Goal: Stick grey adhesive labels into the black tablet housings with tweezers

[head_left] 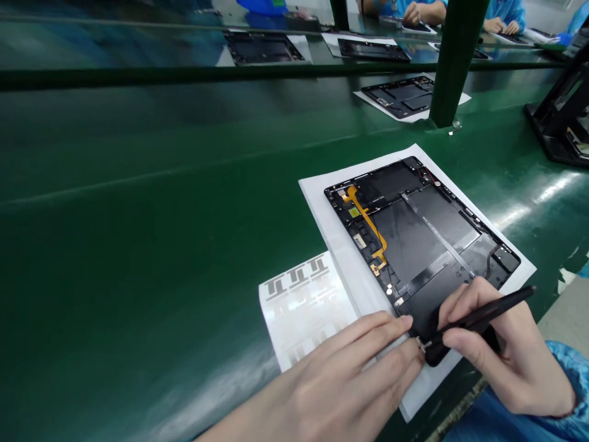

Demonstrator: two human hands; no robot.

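Note:
An opened tablet housing [414, 233] lies on a sheet of white paper [335, 227], its black inside facing up, with an orange flex cable [368, 221] along its left side. My left hand [354, 374] rests with fingers stretched out, the fingertips touching the housing's near left corner. Black tweezers [488, 313] are gripped in my right hand [501, 350], pointing down at that same corner. A small silvery piece shows at their tip, beside my left fingertips; its kind is too small to tell. The fingers of my right hand cover part of the housing's near edge.
A sheet of grey stickers [299, 282] sits partly beside the white paper. Another tablet housing [400, 95] lies farther back by a green post [460, 61]. More housings [264, 48] stand on the raised shelf. A black stand [561, 116] is at right. Co-workers' hands [418, 12] show behind.

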